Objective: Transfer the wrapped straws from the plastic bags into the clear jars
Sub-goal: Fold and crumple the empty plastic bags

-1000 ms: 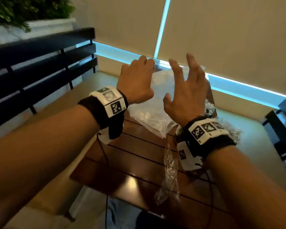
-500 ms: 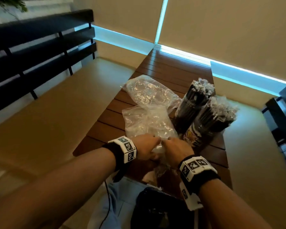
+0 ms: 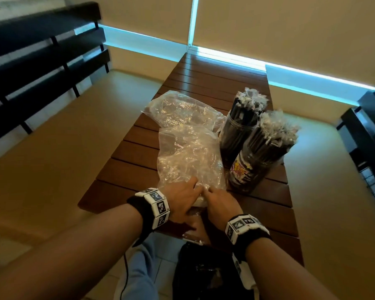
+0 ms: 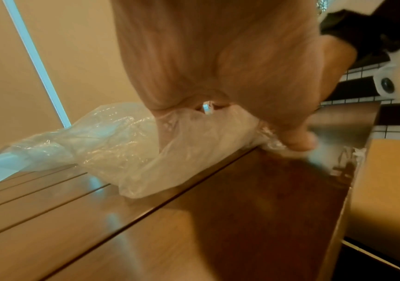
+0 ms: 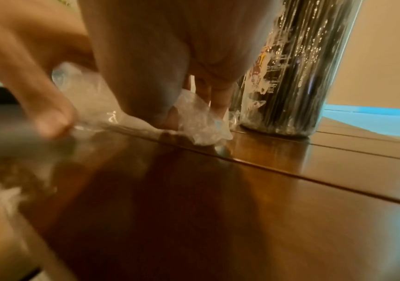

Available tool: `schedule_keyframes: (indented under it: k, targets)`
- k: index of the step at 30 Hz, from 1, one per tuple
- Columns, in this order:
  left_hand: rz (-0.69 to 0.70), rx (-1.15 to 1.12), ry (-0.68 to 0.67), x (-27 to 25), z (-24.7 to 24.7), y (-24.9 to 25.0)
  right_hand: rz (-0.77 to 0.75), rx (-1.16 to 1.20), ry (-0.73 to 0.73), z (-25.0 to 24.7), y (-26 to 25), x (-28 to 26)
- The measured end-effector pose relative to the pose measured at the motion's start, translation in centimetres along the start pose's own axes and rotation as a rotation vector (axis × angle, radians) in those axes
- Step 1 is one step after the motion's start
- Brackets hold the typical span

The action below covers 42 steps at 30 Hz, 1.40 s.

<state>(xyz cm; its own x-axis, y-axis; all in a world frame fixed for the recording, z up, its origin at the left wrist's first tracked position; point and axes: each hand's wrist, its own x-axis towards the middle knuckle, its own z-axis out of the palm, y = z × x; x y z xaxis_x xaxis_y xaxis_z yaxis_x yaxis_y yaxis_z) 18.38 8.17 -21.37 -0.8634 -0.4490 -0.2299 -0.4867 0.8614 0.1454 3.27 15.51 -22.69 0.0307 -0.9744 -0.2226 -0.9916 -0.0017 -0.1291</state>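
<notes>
Two crumpled clear plastic bags lie on the slatted wooden table (image 3: 268, 215): a near bag (image 3: 188, 156) and a far bag (image 3: 182, 111). To their right stand two clear jars, the far jar (image 3: 238, 131) and the near jar (image 3: 253, 167), both packed with black wrapped straws (image 3: 275, 128). My left hand (image 3: 182, 200) and right hand (image 3: 219, 204) meet at the near bag's closest end and pinch its plastic. The left wrist view shows curled fingers on the bag (image 4: 133, 148). In the right wrist view, fingertips (image 5: 170, 114) press bunched plastic (image 5: 201, 123) beside the near jar (image 5: 290, 76).
A black slatted bench (image 3: 41, 68) runs along the left. Dark furniture (image 3: 366, 131) stands at the right. A black bag (image 3: 204, 276) sits below the table's near edge, by a trouser leg. The table's far half (image 3: 221, 76) is bare wood.
Both hands came down from open and raised over the bags to the near bag's closest end and took hold of it. Over the last half second they barely moved.
</notes>
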Motion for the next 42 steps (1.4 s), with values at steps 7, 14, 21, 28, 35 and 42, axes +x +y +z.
schedule_keyframes:
  k: [7,14,21,28,35,42]
  targets:
    - [-0.127,0.042,0.101,-0.4,1.4,-1.7,0.099,0.349,-0.129,-2.0,0.0,2.0]
    - [-0.224,-0.149,0.244,-0.1,1.2,-3.0,0.173,0.597,0.098,-0.7,-0.3,3.1]
    - [0.1,0.295,0.337,-0.4,2.3,-3.6,0.372,0.518,0.137,-0.8,-1.3,3.8]
    - [0.117,0.26,0.237,0.3,2.1,-3.9,0.454,0.493,0.165,-1.4,-1.5,4.7]
    - [-0.12,-0.074,0.134,2.0,0.5,-5.7,-0.002,0.098,0.284,-1.0,-1.9,3.4]
    - [-0.118,-0.182,0.142,2.5,0.6,-6.9,-0.118,-0.08,0.12,-1.5,-1.2,4.8]
